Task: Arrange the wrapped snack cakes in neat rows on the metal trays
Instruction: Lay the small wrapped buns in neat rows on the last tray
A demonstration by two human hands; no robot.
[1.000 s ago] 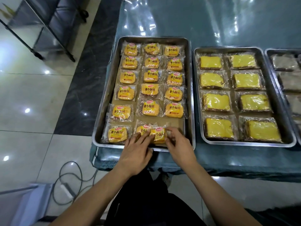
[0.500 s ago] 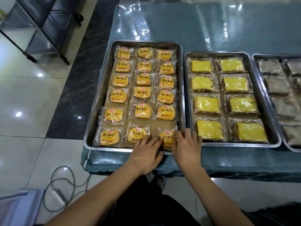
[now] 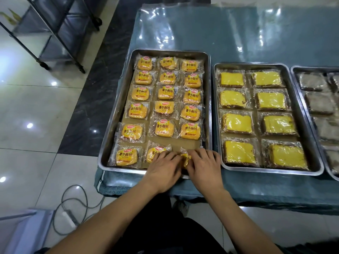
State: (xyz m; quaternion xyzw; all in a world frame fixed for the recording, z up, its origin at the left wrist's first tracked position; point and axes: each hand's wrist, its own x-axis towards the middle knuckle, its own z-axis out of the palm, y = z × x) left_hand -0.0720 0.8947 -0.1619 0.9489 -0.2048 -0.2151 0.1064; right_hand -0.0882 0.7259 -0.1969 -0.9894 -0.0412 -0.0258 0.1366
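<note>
Two hands on the last cake in the row

Both the left hand [image 3: 163, 169] and the right hand [image 3: 204, 166] are laid together over one orange wrapped snack cake [image 3: 185, 158] at lower centre, in the near row of the left steel tray [image 3: 117, 107]. Crinkled film could slide, leaving the row skewed.

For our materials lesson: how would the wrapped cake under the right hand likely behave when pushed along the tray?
The cake probably slides easily, since its glossy wrapper lies on the lined tray. It looks light, soft and squashable. Being flat, it should not roll.
</note>
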